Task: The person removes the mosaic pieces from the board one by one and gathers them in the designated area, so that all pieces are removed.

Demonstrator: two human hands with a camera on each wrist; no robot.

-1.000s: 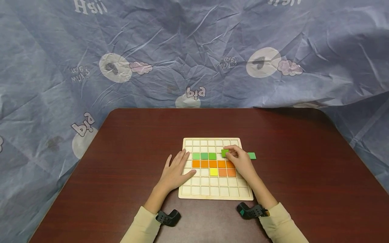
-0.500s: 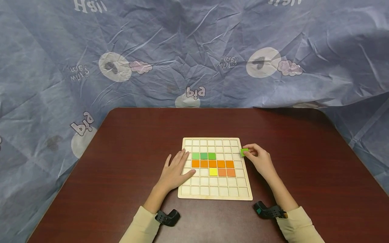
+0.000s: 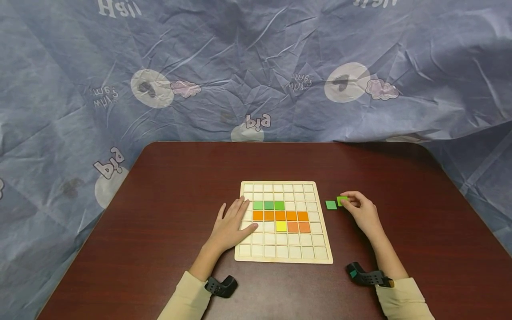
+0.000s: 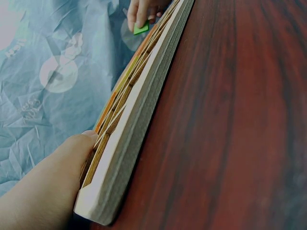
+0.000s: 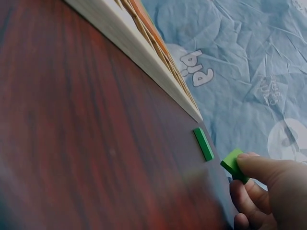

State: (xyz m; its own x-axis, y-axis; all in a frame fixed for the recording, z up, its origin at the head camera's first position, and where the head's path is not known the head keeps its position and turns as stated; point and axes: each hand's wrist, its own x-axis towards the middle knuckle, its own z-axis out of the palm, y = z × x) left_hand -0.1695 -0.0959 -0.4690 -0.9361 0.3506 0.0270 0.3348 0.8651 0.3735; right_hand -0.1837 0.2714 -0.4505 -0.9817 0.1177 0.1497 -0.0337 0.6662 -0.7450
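A pale wooden grid board [image 3: 270, 251] lies on the table. In its cells sit green tiles [image 3: 269, 205], a row of orange tiles [image 3: 280, 216], a yellow tile [image 3: 281, 226] and two salmon-orange tiles [image 3: 298, 227]. My left hand [image 3: 229, 227] rests with spread, straight fingers on the board's left edge. To the right of the board, my right hand [image 3: 363, 214] pinches a bright green square tile [image 5: 232, 162] between thumb and fingers, off the board. Another green tile [image 3: 330, 205] lies on the table between the board and that hand.
The dark red-brown table [image 3: 180, 178] reaches out on all sides of the board. Behind it hangs a wrinkled blue printed cloth [image 3: 256, 66]. Each wrist wears a black camera mount [image 3: 221, 286].
My right hand has moved right with the bright green tile, from above the board to beyond the loose green tile. The left hand has stayed put.
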